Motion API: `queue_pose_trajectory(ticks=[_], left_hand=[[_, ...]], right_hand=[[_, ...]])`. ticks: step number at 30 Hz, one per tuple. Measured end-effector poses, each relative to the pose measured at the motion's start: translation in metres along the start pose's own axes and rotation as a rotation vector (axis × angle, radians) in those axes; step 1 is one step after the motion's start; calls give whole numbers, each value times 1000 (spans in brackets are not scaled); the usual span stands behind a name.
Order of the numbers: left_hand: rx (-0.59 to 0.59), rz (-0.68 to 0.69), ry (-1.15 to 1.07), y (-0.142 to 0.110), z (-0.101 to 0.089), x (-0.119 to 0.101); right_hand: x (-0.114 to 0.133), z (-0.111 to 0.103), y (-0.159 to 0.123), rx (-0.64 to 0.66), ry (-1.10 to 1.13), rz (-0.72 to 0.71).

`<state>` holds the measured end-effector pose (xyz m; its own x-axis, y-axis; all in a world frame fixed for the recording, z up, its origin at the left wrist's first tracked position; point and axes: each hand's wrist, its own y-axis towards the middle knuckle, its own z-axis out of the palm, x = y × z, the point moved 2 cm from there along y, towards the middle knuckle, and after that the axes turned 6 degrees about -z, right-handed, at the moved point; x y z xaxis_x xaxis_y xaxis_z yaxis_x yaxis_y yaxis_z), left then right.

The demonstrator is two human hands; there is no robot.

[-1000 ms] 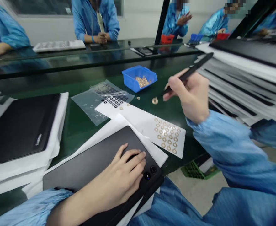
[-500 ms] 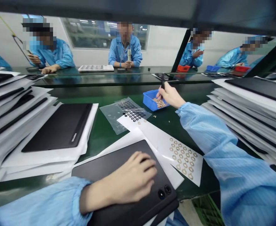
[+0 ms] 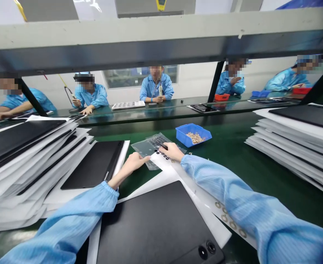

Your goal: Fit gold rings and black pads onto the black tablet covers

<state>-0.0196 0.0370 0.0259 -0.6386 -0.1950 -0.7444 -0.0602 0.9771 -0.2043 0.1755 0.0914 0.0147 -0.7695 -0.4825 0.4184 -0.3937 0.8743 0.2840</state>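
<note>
My left hand (image 3: 134, 163) reaches over the bench with its fingers closed at the near-left corner of a white sticker sheet (image 3: 163, 165). My right hand (image 3: 173, 151) grips a slim black tool (image 3: 163, 146), its tip over the black rings (image 3: 165, 158) at the sheet's far end. Tan rings (image 3: 232, 224) sit at the near end, partly hidden by my right sleeve. Under the far end lies a clear plastic bag (image 3: 143, 147). A black tablet (image 3: 150, 223), back up with two camera lenses, rests nearest me on white paper.
A blue bin (image 3: 187, 141) of small tan parts stands beyond my right hand. Stacks of tablets between white sheets rise at left (image 3: 26, 172) and right (image 3: 293, 143). Another tablet (image 3: 92, 165) lies by the left stack. A shelf beam (image 3: 150, 55) crosses above; co-workers sit opposite.
My left hand has left the tablet and moved forward to the sticker sheet. My right hand has come from the blue bin to the black rings with the tool. The view has tilted up.
</note>
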Motion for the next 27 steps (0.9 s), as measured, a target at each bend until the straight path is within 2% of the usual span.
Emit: queue_pose_trajectory(ticks=[5, 8, 11, 18, 27], left_hand=[[141, -84, -419, 8, 19, -25], [197, -145, -555, 17, 23, -35], [220, -178, -607, 24, 28, -38], [159, -148, -647, 30, 40, -33], [146, -125, -630, 29, 43, -33]], right_hand=[[-4, 7, -5, -61, 81, 40], [-1, 6, -6, -78, 137, 17], [0, 3, -6, -84, 178, -14], [-2, 4, -6, -69, 237, -49], [-3, 8, -5, -20, 228, 30]])
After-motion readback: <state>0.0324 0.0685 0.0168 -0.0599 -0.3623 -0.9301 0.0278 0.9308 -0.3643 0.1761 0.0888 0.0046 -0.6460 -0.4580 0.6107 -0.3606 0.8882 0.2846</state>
